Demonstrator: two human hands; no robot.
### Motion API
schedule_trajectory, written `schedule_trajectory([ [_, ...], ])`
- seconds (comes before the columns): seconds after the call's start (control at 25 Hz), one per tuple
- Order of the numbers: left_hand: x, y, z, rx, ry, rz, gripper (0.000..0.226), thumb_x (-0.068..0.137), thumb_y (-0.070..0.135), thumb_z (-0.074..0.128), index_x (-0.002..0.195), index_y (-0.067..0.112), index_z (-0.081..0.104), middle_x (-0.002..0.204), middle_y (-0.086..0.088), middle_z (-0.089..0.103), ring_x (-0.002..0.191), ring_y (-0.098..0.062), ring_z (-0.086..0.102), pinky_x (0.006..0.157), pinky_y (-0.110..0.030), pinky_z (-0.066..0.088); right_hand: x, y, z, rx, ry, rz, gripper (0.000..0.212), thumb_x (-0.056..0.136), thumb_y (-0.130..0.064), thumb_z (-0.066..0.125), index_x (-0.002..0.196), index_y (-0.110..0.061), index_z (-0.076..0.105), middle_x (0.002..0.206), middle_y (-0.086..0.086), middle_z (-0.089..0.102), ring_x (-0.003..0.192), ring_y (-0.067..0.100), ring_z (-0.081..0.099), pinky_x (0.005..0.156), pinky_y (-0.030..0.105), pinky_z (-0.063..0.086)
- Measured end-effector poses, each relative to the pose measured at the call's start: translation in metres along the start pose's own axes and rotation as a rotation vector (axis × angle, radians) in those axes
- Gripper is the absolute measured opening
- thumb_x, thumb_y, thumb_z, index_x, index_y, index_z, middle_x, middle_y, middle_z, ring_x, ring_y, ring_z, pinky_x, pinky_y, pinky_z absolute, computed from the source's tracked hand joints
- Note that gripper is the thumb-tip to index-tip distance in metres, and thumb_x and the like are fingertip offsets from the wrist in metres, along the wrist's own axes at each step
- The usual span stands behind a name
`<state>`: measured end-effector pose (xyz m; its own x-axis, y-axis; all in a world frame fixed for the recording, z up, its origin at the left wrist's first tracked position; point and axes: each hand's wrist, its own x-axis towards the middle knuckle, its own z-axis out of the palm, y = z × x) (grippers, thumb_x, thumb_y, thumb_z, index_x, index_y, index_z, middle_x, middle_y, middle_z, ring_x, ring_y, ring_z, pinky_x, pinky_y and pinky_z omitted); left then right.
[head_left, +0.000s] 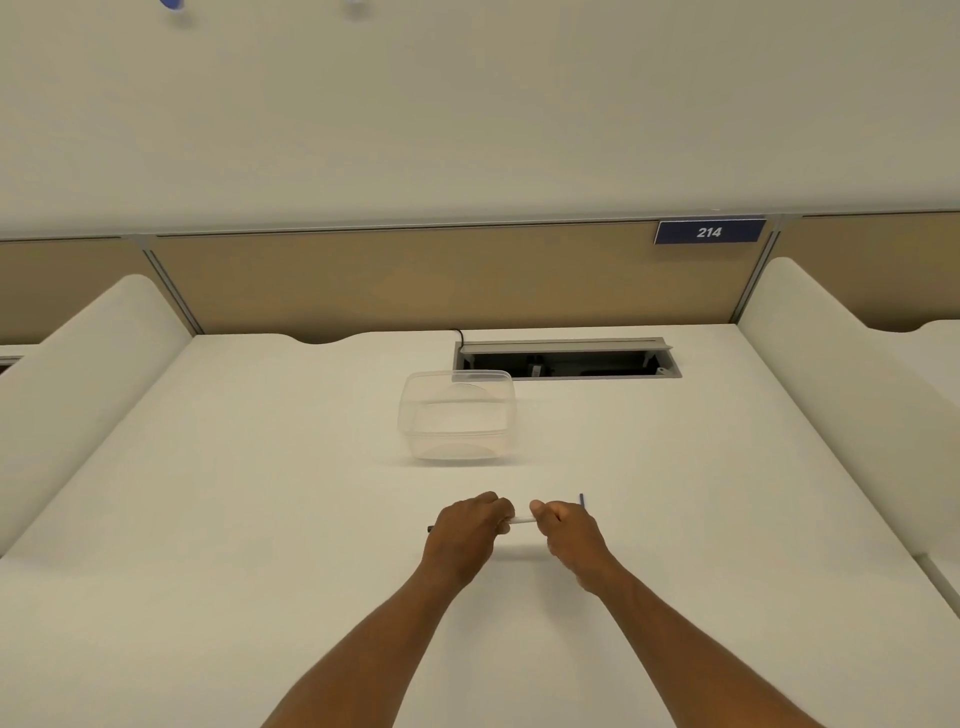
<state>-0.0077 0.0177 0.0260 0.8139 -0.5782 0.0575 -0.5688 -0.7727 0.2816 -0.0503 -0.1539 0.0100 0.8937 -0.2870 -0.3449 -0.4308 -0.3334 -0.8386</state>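
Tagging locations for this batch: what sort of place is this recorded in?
Likely an office or study-hall workstation: a white desk fenced by rounded side dividers, a tan back partition bearing a blue plate numbered 214, and an open cable hatch set into the desk's far edge.

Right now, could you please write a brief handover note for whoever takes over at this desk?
Left hand grips one end of the pen; a dark tip pokes out past it.
Right hand grips the other end, where a thin blue piece stands up.
The pen is held just off the desk.
Clear container stands further back on the desk, untouched.
Done: pen is in both hands.
Left: probably pull it apart or cap it, then perhaps put it in the container.
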Motion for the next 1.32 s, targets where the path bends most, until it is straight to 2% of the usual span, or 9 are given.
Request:
schedule_trajectory([
  [0.16,0.005,-0.002,-0.005,-0.027,-0.012,-0.006,0.014,0.094,0.015,0.051,0.098,0.025,0.061,0.09,0.005,0.064,0.074,-0.022,0.058,0.062,-0.033,0.044,0.0,-0.002,0.001,-0.011,0.015,-0.041,0.047,0.098,-0.041,0.049,0.06,-0.018,0.033,0.058,-0.002,0.033,0.054,0.015,0.029,0.053,0.029,0.025],
  [0.36,0.009,-0.006,-0.009,-0.062,-0.044,0.009,0.018,0.094,0.013,0.051,0.098,0.023,0.065,0.088,0.005,0.067,0.078,-0.02,0.058,0.065,-0.034,0.046,0.001,0.0,0.006,-0.008,0.027,-0.068,0.045,0.099,-0.041,0.049,0.063,-0.016,0.037,0.058,0.0,0.035,0.057,0.017,0.031,0.057,0.03,0.028],
  [0.56,0.011,-0.009,-0.012,-0.067,-0.108,0.019,0.029,0.084,0.0,0.046,0.089,0.021,0.065,0.082,0.002,0.066,0.074,-0.022,0.057,0.066,-0.036,0.047,0.003,-0.001,0.005,0.031,0.015,-0.086,0.043,0.098,-0.04,0.05,0.065,-0.013,0.043,0.062,0.004,0.038,0.059,0.019,0.033,0.06,0.031,0.029],
  [0.68,0.018,-0.011,-0.016,-0.091,-0.129,0.025,0.027,0.087,0.002,0.048,0.09,0.021,0.067,0.081,0.001,0.067,0.074,-0.021,0.059,0.066,-0.037,0.05,0.005,-0.003,0.002,0.037,0.02,-0.133,0.043,0.099,-0.038,0.051,0.064,-0.013,0.044,0.061,0.004,0.041,0.059,0.019,0.037,0.061,0.03,0.032],
  [0.8,0.022,-0.014,-0.018,-0.172,-0.172,0.018,0.025,0.09,0.005,0.05,0.091,0.02,0.07,0.077,0.004,0.068,0.066,-0.014,0.059,0.066,-0.032,0.052,0.008,-0.004,-0.001,-0.008,0.035,-0.214,0.043,0.098,-0.035,0.053,0.062,-0.014,0.047,0.055,-0.002,0.046,0.054,0.013,0.04,0.06,0.031,0.036],
  [0.92,0.024,-0.02,-0.02,-0.246,-0.232,-0.003,0.024,0.092,0.009,0.049,0.09,0.018,0.071,0.072,0.007,0.065,0.059,-0.009,0.059,0.064,-0.028,0.051,0.009,0.0,-0.001,-0.004,0.016,-0.248,0.037,0.097,-0.031,0.057,0.063,-0.016,0.053,0.055,-0.007,0.052,0.051,0.006,0.049,0.058,0.023,0.041],
  [1.0,0.024,-0.022,-0.023,-0.221,-0.239,0.002,0.024,0.091,0.008,0.049,0.09,0.018,0.071,0.072,0.007,0.065,0.062,-0.01,0.059,0.065,-0.03,0.051,0.009,0.002,-0.001,0.015,-0.009,-0.253,0.034,0.096,-0.03,0.059,0.065,-0.016,0.057,0.056,-0.006,0.057,0.053,0.007,0.054,0.059,0.021,0.043],
  [1.16,0.023,-0.024,-0.028,-0.01,-0.111,0.077,0.014,0.094,0.018,0.054,0.095,0.022,0.067,0.085,0.004,0.066,0.077,-0.019,0.057,0.066,-0.036,0.049,0.009,-0.005,-0.002,0.144,-0.135,-0.113,0.041,0.096,-0.041,0.056,0.064,-0.015,0.06,0.053,0.0,0.058,0.049,0.012,0.053,0.053,0.025,0.044],
  [1.32,0.021,-0.019,-0.03,0.022,-0.044,0.078,0.003,0.091,0.025,0.06,0.089,0.024,0.061,0.083,0.005,0.062,0.074,-0.021,0.057,0.061,-0.033,0.044,0.012,-0.018,-0.002,0.302,-0.188,0.171,0.046,0.098,-0.049,0.048,0.068,-0.015,0.054,0.05,-0.004,0.042,0.045,0.013,0.041,0.046,0.024,0.031],
])
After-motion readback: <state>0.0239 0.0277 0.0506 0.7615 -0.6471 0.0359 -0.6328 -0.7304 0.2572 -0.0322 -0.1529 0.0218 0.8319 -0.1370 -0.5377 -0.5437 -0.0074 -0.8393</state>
